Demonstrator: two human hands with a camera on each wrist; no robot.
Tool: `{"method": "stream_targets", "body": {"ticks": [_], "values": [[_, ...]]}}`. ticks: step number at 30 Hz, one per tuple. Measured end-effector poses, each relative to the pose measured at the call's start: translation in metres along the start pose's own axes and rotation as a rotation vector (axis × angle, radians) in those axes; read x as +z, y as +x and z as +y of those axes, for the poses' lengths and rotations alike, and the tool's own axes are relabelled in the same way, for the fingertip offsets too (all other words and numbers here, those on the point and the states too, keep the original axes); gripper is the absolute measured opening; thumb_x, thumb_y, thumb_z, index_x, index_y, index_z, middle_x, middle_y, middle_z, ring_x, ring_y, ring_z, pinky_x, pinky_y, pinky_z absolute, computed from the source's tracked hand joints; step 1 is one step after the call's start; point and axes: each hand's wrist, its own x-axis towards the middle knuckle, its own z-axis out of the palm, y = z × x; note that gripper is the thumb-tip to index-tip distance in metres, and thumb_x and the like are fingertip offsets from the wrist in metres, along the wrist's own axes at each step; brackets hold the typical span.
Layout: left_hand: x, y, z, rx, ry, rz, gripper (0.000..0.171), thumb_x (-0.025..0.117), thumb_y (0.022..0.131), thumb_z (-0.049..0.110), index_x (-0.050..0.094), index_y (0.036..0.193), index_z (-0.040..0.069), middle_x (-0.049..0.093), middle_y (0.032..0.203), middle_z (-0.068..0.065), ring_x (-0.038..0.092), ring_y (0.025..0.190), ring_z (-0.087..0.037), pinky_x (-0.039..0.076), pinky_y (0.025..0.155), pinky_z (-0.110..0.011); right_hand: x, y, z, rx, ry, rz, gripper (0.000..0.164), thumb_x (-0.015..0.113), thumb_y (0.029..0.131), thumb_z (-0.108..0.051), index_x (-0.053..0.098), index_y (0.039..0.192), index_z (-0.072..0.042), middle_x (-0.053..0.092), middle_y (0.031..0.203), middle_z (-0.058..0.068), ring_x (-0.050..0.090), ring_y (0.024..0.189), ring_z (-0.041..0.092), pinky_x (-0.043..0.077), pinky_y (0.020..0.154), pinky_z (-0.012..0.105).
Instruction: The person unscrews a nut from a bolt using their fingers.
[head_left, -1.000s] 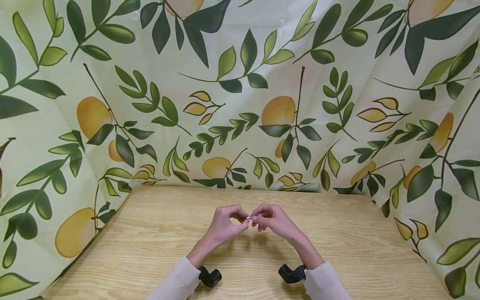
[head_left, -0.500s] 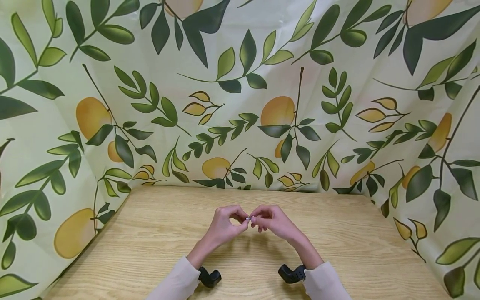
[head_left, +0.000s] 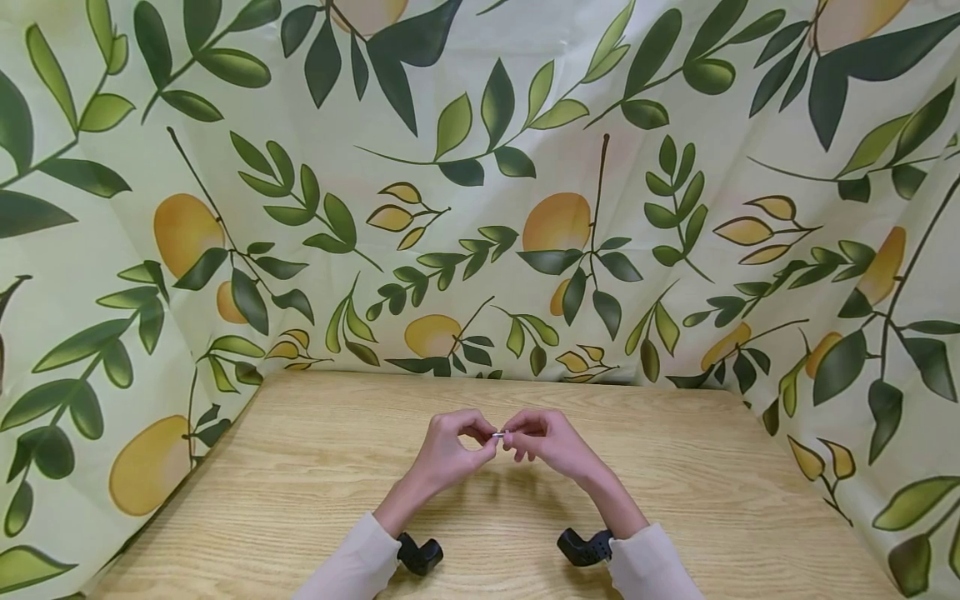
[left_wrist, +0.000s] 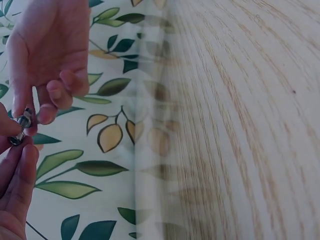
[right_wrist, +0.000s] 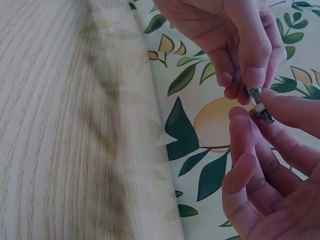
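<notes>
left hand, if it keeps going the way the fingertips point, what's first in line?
Most likely the right hand. The left hand points its fingertips across at it, both pinching the same small bolt over the table; little gap shows between them.

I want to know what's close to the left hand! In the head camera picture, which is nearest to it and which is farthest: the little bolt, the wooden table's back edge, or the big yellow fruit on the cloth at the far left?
From the left hand:
1. Bolt, pinched at its fingertips.
2. Table's back edge, just beyond.
3. Yellow fruit, far left on the cloth.

Wooden table (head_left: 300,483); leaf-and-lemon print cloth (head_left: 480,208) behind.
</notes>
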Motion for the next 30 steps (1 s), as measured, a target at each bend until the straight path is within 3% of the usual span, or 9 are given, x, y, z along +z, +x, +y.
{"method": "stream_targets", "body": {"ticks": [5, 14, 22, 30], "values": [[0.0007, 0.0003, -0.0004, 0.005, -0.005, 0.001, 0.012, 0.074, 0.081, -0.003, 0.073, 0.082, 0.008, 0.077, 0.079, -0.006, 0.071, 0.069, -0.005, 0.063, 0.071, -0.024, 0.0004, 0.0004, 0.0008, -0.013, 0.025, 0.009, 0.026, 0.072, 0.094, -0.014, 0.068, 0.113, 0.003, 0.072, 0.091, 0.015, 0.069, 0.074, 0.018, 0.057, 0.067, 0.031], [0.0014, -0.0004, -0.0006, 0.005, -0.001, 0.007, 0.011, 0.075, 0.081, -0.002, 0.073, 0.082, 0.009, 0.077, 0.079, -0.008, 0.071, 0.069, -0.005, 0.063, 0.07, -0.024, -0.0014, -0.0005, 0.0005, -0.003, 0.069, -0.032, 0.032, 0.062, 0.102, -0.019, 0.069, 0.112, 0.01, 0.073, 0.098, 0.029, 0.071, 0.075, 0.013, 0.063, 0.073, 0.03], [0.0023, 0.0001, -0.0012, 0.011, -0.008, 0.006, 0.011, 0.075, 0.082, -0.001, 0.073, 0.083, 0.009, 0.077, 0.079, -0.008, 0.071, 0.07, -0.005, 0.063, 0.07, -0.024, -0.0018, -0.0004, -0.0007, -0.002, 0.083, -0.002, 0.025, 0.07, 0.096, -0.012, 0.067, 0.113, 0.007, 0.073, 0.096, 0.023, 0.074, 0.083, 0.026, 0.064, 0.08, 0.04], [0.0019, -0.0011, -0.0004, -0.005, 0.01, 0.014, 0.012, 0.075, 0.081, -0.002, 0.073, 0.082, 0.009, 0.077, 0.08, -0.008, 0.07, 0.07, -0.004, 0.063, 0.07, -0.024, -0.0028, -0.0017, -0.0021, 0.001, 0.095, -0.023, 0.03, 0.065, 0.1, -0.016, 0.066, 0.112, 0.012, 0.073, 0.092, 0.02, 0.071, 0.076, 0.015, 0.064, 0.076, 0.033]]}}
